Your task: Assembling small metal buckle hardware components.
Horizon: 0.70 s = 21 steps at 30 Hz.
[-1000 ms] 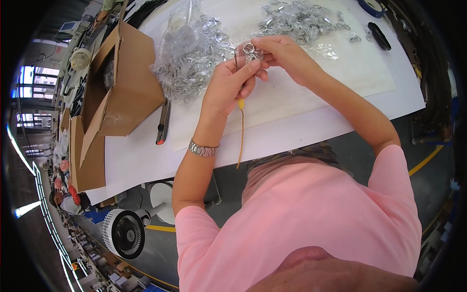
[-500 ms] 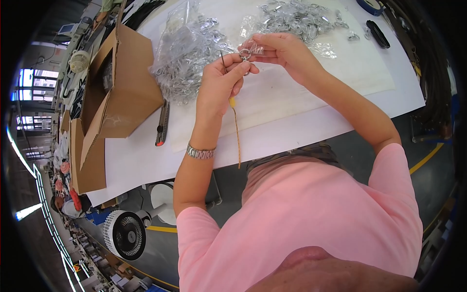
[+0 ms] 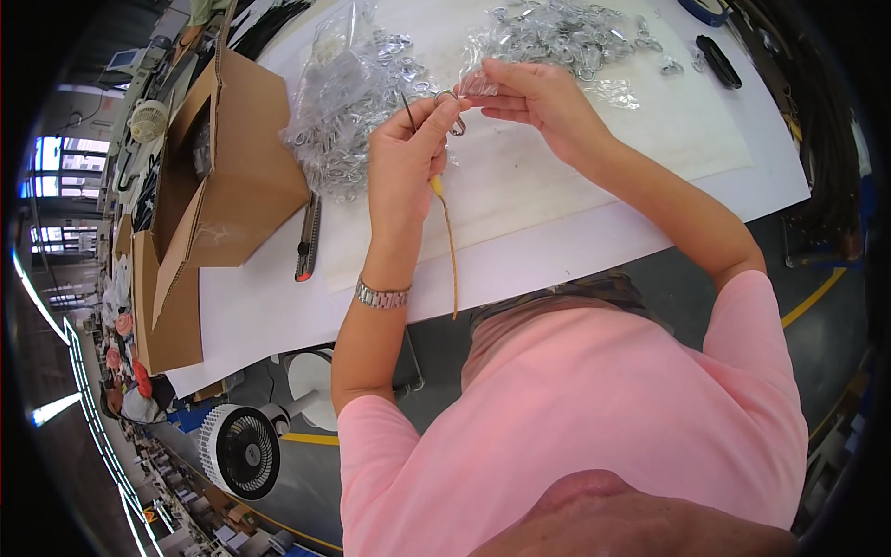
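My left hand (image 3: 408,144) is closed round a metal ring with a clasp (image 3: 457,128), pinched between thumb and fingertips. The same hand also holds a thin dark pointed tool (image 3: 407,110); a yellow end (image 3: 436,186) with a braided cord (image 3: 453,260) hangs below the palm. Just to the right, my right hand (image 3: 548,102) pinches a small clear plastic bag (image 3: 479,82), its fingertips close to the ring. Whether the bag touches the ring I cannot tell. Beyond my hands lie a heap of metal clasps in clear bags (image 3: 339,121) and a second heap of clasps (image 3: 566,42).
An open cardboard box (image 3: 251,148) stands at the left of the white table (image 3: 575,241), with a box cutter (image 3: 308,241) beside it. At the far right are a black oblong object (image 3: 718,63) and a blue tape roll (image 3: 707,11). A fan (image 3: 239,450) stands below left.
My left hand has moved slightly left with the ring, tilting it away from the right fingers. My right hand keeps the clear bag and has barely shifted.
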Tool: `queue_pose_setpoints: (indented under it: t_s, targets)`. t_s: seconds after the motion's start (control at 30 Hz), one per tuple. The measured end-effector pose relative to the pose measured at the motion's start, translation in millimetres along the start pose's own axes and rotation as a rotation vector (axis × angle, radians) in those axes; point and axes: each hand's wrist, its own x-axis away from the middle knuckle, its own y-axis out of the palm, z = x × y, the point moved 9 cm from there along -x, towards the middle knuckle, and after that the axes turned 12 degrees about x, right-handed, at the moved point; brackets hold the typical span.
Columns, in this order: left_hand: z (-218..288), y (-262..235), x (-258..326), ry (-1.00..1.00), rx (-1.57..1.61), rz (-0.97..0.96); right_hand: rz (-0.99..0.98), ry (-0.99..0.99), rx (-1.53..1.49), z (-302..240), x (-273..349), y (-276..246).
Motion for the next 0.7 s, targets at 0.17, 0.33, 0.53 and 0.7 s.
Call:
queue_pose_setpoints:
  t_s: [0.17,0.33,0.53,0.7]
  targets:
    - [6,-4,1,0.062,0.047,0.083,0.013,-0.002,-0.015,-1,4,2]
    - [6,-7,2,0.102,-0.007,0.106,-0.003,-0.002,-0.004,3,4,4]
    - [12,7,6,0.188,-0.113,0.088,-0.016,0.001,-0.026,3,6,10]
    - [11,13,7,0.148,-0.298,0.043,-0.015,-0.056,-0.070,-1,4,7]
